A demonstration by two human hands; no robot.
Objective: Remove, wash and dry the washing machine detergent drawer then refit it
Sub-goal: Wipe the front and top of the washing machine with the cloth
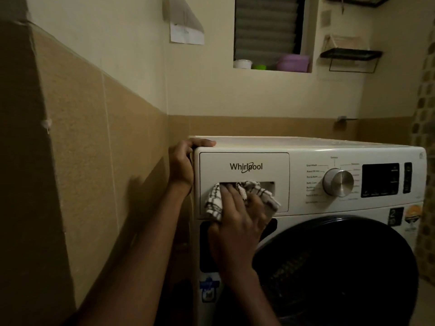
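The detergent drawer (pixel 244 165) sits flush in the top left of the washing machine (pixel 306 147), its front level with the panel, so by the look of it removal, washing and refitting are done and this is a last wipe-down, though a drawer not yet pulled would look just the same. The right hand (pixel 237 222) has a checked cloth (pixel 215 203) pressed against the drawer's handle recess, its fingers (pixel 231 196) bunched into the fabric and clamped on it, the tips tucked toward the slot. The left hand (pixel 181 163) braces the machine, fingers curled round the top left corner with the thumb lying on top. If this is the finish, little is left beyond drying the front. The machine's glossy white top is the only surface in view, beside a tan tiled wall (pixel 94 137). To the right of the drawer are a metal dial (pixel 338 182) and a dark display (pixel 380 180), and the round dark door (pixel 341 267) is below. Up above, a window niche holds a white tub (pixel 243 64) and a purple container (pixel 293 62), a wire shelf (pixel 350 55) hangs on the cream wall, and the room is dim.
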